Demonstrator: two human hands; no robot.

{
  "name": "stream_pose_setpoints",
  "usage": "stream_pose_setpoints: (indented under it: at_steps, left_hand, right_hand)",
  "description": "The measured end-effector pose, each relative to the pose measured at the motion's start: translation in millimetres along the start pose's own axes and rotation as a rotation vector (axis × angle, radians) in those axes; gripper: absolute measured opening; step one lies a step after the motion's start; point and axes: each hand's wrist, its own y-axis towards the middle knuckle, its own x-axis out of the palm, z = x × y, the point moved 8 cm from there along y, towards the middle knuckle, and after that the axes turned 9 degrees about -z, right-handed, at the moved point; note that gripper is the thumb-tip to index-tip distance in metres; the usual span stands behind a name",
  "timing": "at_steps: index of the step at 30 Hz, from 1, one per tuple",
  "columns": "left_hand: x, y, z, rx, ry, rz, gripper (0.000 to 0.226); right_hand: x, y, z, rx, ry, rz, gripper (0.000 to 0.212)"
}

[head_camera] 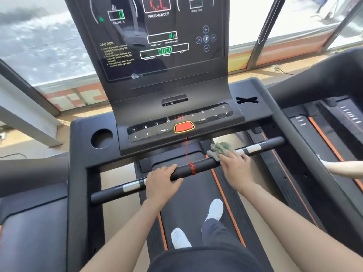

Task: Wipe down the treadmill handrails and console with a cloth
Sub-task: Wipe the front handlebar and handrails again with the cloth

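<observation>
Because the tall black treadmill console with its glossy lit display (157, 55) fills the upper centre of the frame and is fixed and rigid, it probably takes firm wiping, though its glossy face likely smears and the flat key panel with the red stop button (183, 127) below it calls for a light touch. Across the middle of the frame runs the long black round handrail bar with silver sensor bands (204, 163); it looks stiff, smooth and a bit slippery, so it is best wiped by wrapping fabric round it. The left hand (161, 181), centre-left, grips this bar, fingers curled over the top. The right hand (235, 167), centre-right, lies with fingers fairly flat, pressing the small crumpled grey-green cloth (220, 149) onto the bar, most of it bunched beyond the fingertips. Soft, light and limp, the cloth would hold better gathered in the palm. A thin red safety cord (191, 167) coils round the bar between the hands and could snag.
</observation>
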Motion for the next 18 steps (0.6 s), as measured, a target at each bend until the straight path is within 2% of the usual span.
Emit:
stream_pose_setpoints:
  at_steps: [3, 5, 11, 15, 18]
  left_hand:
    - [-1, -2, 0, -0.006, -0.009, 0.031, 0.052]
    - [0, -4, 2, -0.003, -0.022, 0.046, 0.053]
    - [-1, -5, 3, -0.01, -0.041, 0.077, 0.054]
    - [-1, -5, 3, -0.015, -0.052, 0.082, 0.054]
    - [-1, -4, 4, -0.015, -0.054, 0.094, 0.053]
  right_hand:
    - [17, -10, -34, -0.101, 0.096, -0.056, 0.023]
    - [23, -16, -43, -0.102, 0.13, -0.069, 0.024]
    - [9, -14, -21, -0.169, -0.01, -0.048, 0.024]
    - [-10, 0, 21, 0.002, -0.106, -0.02, 0.015]
    - [-12, 5, 29, 0.072, -0.085, -0.009, 0.015]
